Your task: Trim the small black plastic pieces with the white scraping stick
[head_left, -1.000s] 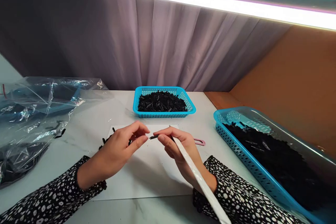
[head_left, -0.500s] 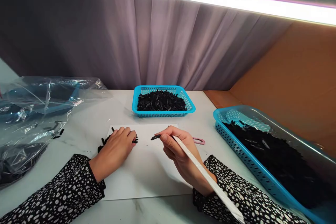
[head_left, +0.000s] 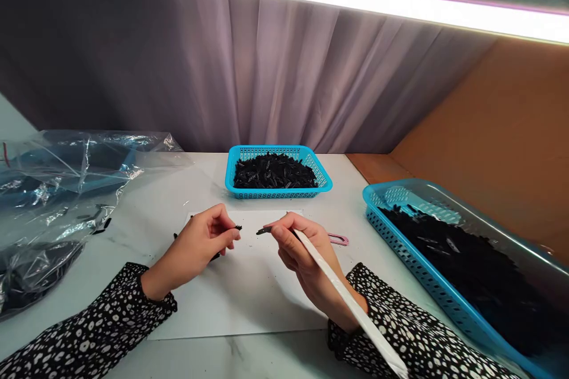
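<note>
A small black piece [head_left: 239,227] is now pinched by the left hand [head_left: 200,244], newly raised above the white sheet [head_left: 249,302], so both hands are occupied, a dark strip [head_left: 264,230] and long white stick [head_left: 347,296] being gripped in the closed right hand [head_left: 307,249].

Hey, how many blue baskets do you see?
2 clearly: one basket at centre back, another basket at right. The clear plastic at left shows blue through it, perhaps a third.
</note>
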`<state>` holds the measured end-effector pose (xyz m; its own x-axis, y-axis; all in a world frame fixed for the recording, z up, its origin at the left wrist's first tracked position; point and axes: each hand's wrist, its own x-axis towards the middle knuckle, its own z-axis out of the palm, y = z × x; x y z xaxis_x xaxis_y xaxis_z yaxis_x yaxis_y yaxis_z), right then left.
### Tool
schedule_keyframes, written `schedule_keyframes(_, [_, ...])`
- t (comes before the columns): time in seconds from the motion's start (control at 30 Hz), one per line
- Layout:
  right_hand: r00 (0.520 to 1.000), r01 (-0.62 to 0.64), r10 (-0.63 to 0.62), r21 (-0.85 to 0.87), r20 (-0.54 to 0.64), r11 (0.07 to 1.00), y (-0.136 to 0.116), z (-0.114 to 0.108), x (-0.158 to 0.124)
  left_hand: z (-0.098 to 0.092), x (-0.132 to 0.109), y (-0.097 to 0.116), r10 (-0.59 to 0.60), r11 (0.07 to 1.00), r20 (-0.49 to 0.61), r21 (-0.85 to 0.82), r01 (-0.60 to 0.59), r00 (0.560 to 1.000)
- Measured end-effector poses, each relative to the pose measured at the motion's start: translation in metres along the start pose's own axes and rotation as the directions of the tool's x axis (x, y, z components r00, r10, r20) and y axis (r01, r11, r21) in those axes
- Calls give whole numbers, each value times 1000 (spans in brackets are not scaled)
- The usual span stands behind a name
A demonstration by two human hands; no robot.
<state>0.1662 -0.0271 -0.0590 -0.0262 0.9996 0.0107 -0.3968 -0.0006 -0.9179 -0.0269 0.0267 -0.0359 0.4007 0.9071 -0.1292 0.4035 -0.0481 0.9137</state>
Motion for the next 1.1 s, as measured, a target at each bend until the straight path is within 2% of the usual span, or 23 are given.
schedule_keyframes(0.07, [1000,2,-2,0,-7,1000,2,0,0,5,-5,6,-80,938,93,-329,106,993])
schedule_keyframes(0.13, [1000,3,-3,6,-10,1000,3,1,-1,10,-9,8,-127,819,175,-537,203,976])
schedule_keyframes(0.23, [1000,0,0,11,-13,1000,6,2,-1,17,-15,8,-170,642,243,-708,295,955])
schedule_keyframes(0.3, [1000,-2,2,5,-20,1000,8,2,-1,22,-19,8,-161,586,263,-751,306,951])
schedule_keyframes(0.37, [999,1,-1,-11,-32,1000,12,3,0,27,-21,9,-146,619,217,-741,261,965])
schedule_keyframes(0.5, [1000,-11,9,-69,-28,998,23,5,-2,38,-21,5,-100,769,-18,-636,66,995])
schedule_keyframes(0.6, [999,-33,36,-149,17,988,27,3,2,44,-15,-8,-65,801,-148,-598,-37,987])
schedule_keyframes(0.67, [1000,15,-11,-270,16,963,22,-2,15,45,-10,-19,-51,827,-212,-556,-78,976])
schedule_keyframes(0.73, [985,144,-170,-455,-16,878,13,-7,40,46,-6,-28,-46,866,-239,-493,-80,970])
schedule_keyframes(0.8, [921,301,-390,-629,-3,716,1,-11,75,47,-4,-32,-39,886,-233,-459,-74,972])
schedule_keyframes(0.83, [898,327,-440,-652,-12,684,-5,-12,93,48,-4,-33,-33,889,-227,-451,-75,973])
schedule_keyframes(0.9, [881,347,-473,-673,-5,654,-13,-12,128,50,-5,-33,-17,894,-223,-441,-85,975])
schedule_keyframes(0.97, [883,368,-467,-678,42,636,-16,-11,153,51,-6,-33,-4,901,-232,-422,-97,973])
schedule_keyframes(1.03, [887,388,-453,-673,88,629,-14,-10,163,51,-8,-35,0,911,-251,-400,-104,968])
schedule_keyframes(1.1, [883,400,-459,-667,97,629,-10,-11,158,51,-8,-37,-3,919,-273,-379,-104,962])
